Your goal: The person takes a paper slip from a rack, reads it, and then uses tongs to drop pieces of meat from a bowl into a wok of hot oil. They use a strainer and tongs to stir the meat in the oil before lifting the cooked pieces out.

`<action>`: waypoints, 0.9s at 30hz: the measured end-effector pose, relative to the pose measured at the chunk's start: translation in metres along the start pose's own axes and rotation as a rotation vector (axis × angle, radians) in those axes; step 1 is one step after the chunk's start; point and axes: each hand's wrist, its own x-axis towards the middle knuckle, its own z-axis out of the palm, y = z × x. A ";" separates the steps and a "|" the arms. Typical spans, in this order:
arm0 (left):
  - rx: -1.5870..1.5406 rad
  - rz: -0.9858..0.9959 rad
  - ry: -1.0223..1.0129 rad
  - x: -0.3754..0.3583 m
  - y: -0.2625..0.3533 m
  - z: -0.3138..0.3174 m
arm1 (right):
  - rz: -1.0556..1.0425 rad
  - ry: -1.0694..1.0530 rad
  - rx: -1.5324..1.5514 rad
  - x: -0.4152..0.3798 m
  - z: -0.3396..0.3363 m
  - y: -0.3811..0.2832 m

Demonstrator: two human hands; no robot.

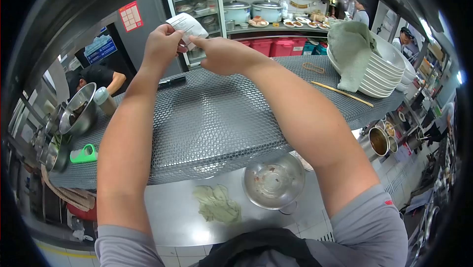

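The left hand [161,45] pinches a printed slip [186,25] by its lower edge above the worktop [212,119], likely keeping its print readable; the right hand [224,56] extends its forefinger to it, thumb apart, perhaps marking a line.

From here I see my left hand [162,45] gripping a curled white printed paper slip [185,25], my right hand [219,55] beside it.
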 end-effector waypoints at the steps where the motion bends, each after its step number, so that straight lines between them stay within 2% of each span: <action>1: -0.006 0.002 -0.005 0.000 0.000 0.000 | -0.019 0.015 0.010 -0.001 0.000 0.001; 8: 0.060 0.018 0.011 0.006 -0.004 -0.001 | 0.054 -0.037 -0.028 0.000 -0.003 -0.002; 27: 0.039 0.085 0.010 0.013 -0.012 -0.003 | 0.048 0.007 -0.055 -0.002 0.000 -0.003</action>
